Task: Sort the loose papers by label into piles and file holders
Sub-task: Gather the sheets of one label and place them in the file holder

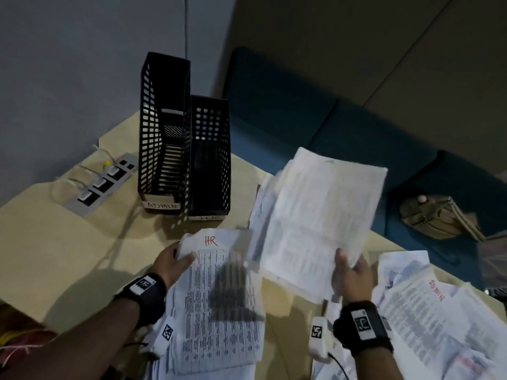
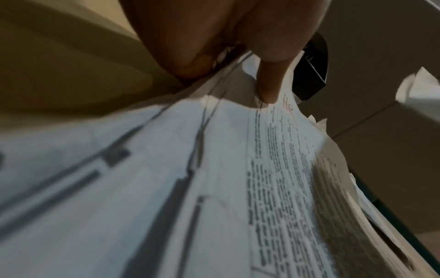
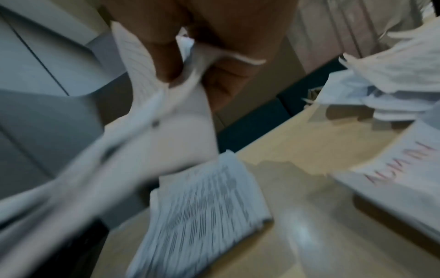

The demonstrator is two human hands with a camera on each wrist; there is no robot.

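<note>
Two bare forearms reach up from the bottom edge of the head view, each wearing a black wrist strap with a square printed marker. The left hand (image 1: pixel 170 263), at lower centre-left of the frame, pinches the top corner of a sheet marked HR (image 1: pixel 216 294), thumb laid across the page and fingers tucked beneath. The right hand (image 1: pixel 352 278), at lower centre-right, grips the bottom edge of a raised sheaf of papers (image 1: pixel 318 215), thumb in front and fingers curled behind.

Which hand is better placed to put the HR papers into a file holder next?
Probably the left hand: it already grips the HR papers, below the file holders. The right hand holds another bundle.
</note>
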